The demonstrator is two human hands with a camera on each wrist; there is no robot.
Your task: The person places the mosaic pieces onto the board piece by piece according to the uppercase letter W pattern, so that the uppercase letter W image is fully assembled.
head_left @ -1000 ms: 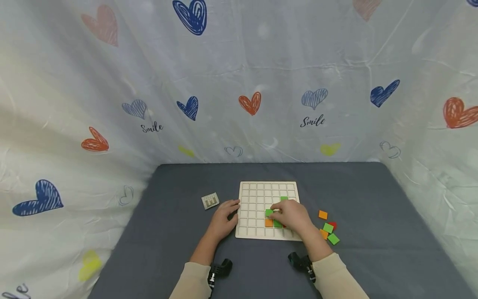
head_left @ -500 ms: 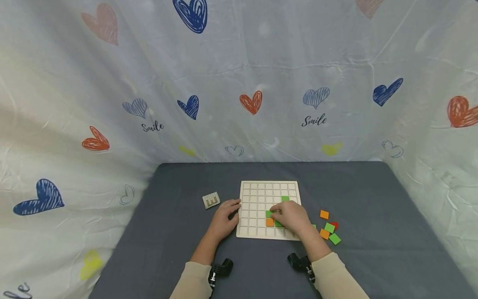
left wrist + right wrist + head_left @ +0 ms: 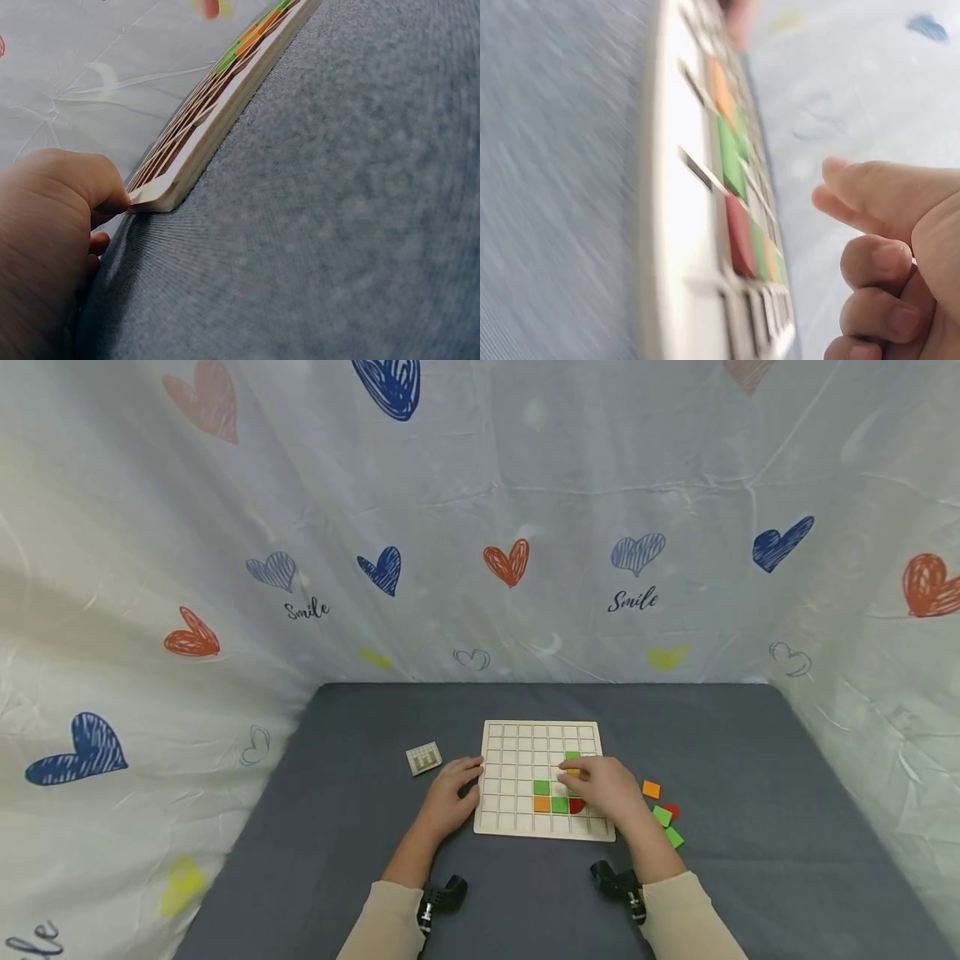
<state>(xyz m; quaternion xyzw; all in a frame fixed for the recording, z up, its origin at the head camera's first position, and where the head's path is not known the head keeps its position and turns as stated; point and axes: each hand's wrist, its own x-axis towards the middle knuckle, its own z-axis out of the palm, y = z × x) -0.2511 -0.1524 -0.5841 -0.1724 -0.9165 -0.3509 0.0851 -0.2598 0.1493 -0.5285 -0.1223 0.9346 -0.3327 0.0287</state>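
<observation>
Hovering over tiles (image 3: 559, 805) on the gridded board (image 3: 513, 772), the curled right hand (image 3: 606, 787) appears empty; the relaxed left hand (image 3: 450, 800) touches the board's left edge. Likely light and stiff, tiles suit edge pinching.

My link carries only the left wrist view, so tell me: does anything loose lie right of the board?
Observer: Yes, in the head view a loose orange tile lies right of the board.
Operator: Any red on the board?
Observer: Yes, a red piece sits just right of a green tile.
Operator: Is the right hand holding a tile?
Observer: In the right wrist view, no tile shows in the right hand.
</observation>
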